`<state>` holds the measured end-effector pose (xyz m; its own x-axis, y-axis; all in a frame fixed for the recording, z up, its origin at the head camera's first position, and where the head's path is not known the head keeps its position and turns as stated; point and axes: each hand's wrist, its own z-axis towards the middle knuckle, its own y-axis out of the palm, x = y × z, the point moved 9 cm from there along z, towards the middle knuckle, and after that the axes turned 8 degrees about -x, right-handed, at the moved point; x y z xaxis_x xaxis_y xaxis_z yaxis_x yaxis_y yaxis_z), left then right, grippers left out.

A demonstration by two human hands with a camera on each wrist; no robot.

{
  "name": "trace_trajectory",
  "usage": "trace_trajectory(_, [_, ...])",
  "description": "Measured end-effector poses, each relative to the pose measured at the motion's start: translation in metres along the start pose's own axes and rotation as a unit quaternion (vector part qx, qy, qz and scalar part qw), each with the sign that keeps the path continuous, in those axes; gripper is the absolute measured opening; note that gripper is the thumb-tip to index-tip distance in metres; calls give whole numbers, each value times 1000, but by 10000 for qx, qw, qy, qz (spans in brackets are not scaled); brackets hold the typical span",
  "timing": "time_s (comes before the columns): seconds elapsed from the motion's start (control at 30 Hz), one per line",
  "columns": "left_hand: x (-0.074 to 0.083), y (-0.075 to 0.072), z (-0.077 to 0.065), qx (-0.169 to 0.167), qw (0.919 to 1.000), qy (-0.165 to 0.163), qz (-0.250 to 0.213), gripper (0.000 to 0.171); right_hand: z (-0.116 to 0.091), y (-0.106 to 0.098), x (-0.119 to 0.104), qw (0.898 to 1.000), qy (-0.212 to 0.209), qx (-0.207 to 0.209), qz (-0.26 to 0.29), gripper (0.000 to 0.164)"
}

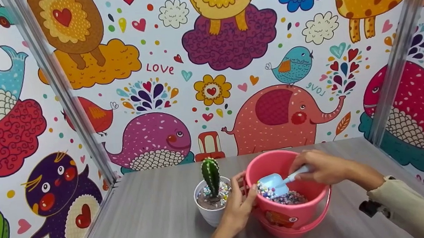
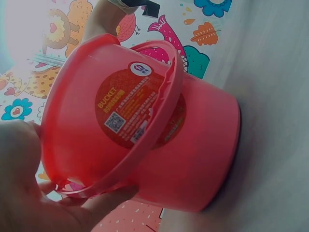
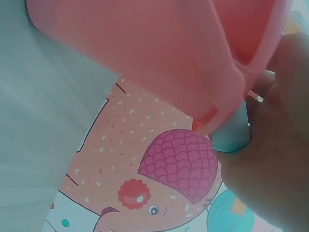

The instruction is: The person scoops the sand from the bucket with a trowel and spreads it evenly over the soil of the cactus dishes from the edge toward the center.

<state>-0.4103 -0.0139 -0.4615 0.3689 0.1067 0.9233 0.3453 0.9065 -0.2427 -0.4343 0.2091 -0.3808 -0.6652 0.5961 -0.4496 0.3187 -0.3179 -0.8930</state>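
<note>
A pink bucket (image 1: 278,216) stands on the table, tilted slightly toward me, with many small coloured beads (image 1: 293,197) in it. My left hand (image 1: 238,203) grips its rim on the left side, thumb over the edge. In the left wrist view that hand (image 2: 43,193) holds the bucket (image 2: 207,140) near its handle (image 2: 176,87). Inside the bucket, a light blue toy shovel (image 1: 273,182) carries beads on its blade. My right hand (image 1: 321,167) grips the shovel's handle; in the right wrist view the handle's end (image 3: 231,133) sticks out of the fist.
Just left of the bucket stands a white pot (image 1: 211,215) holding a green cactus (image 1: 211,176), with coloured beads on its brown soil. Behind the grey table (image 1: 151,216) rises a cartoon-printed wall (image 1: 226,68), with metal posts (image 1: 67,89) at its corners.
</note>
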Motion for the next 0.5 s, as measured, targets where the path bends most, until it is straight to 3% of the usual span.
trace_trajectory(0.5, [2, -1, 0, 63, 9996, 9, 283, 58, -11, -5, 4, 9994, 29, 151, 311, 20])
